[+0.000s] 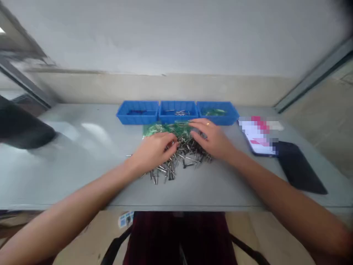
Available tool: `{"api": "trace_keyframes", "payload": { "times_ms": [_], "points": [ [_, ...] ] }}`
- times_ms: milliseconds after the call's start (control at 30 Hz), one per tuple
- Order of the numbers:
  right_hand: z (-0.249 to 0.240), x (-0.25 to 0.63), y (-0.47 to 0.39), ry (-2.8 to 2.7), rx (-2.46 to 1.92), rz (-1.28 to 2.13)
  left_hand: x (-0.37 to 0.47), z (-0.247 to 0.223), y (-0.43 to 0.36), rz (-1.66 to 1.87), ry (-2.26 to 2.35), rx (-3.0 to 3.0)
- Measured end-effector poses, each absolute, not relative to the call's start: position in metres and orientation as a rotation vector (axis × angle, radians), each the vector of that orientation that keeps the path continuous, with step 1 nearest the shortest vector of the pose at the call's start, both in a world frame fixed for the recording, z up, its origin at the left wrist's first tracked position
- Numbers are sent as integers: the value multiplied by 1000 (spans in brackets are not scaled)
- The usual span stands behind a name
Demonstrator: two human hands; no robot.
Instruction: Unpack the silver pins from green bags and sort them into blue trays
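Note:
A loose heap of small silver and dark metal pins and screws (165, 167) lies on the grey table, several looking like pop rivets. Clear green plastic bags (156, 128) rest at the back of the heap. My left hand (157, 149) is over the heap's left side, thumb and forefinger brought together at the tips; whatever is between them is too small to make out. My right hand (212, 140), a ring on one finger, reaches into the right side by the green plastic. Its fingers are curved and apart, with nothing visibly held.
Behind the heap stand three blue bins: the left bin (138, 119) has dark pieces, the middle bin (178, 119) silver pins, the right bin (217, 120) green bags. At right lie a lit phone (257, 138) and a black flat case (299, 167). A dark cylinder (27, 127) is at left.

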State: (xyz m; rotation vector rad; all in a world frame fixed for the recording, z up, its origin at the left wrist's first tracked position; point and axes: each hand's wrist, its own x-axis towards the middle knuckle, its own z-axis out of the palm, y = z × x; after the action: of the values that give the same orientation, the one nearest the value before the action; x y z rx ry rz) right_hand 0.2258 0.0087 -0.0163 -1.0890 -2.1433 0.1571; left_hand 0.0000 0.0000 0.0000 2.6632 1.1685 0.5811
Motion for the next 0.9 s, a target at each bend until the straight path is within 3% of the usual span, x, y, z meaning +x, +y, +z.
{"api": "trace_keyframes", "payload": {
  "times_ms": [433, 633, 900],
  "points": [
    [-11, 226, 12, -1412, -935, 1192, 3, -4, 8, 1005, 1214, 2148],
    [-11, 220, 9, -1430, -1015, 1176, 2, -1, 8, 846, 1134, 2082],
    [-6, 217, 5, -1467, -1032, 1149, 3, 1, 4, 899, 1135, 2113]
  ]
}}
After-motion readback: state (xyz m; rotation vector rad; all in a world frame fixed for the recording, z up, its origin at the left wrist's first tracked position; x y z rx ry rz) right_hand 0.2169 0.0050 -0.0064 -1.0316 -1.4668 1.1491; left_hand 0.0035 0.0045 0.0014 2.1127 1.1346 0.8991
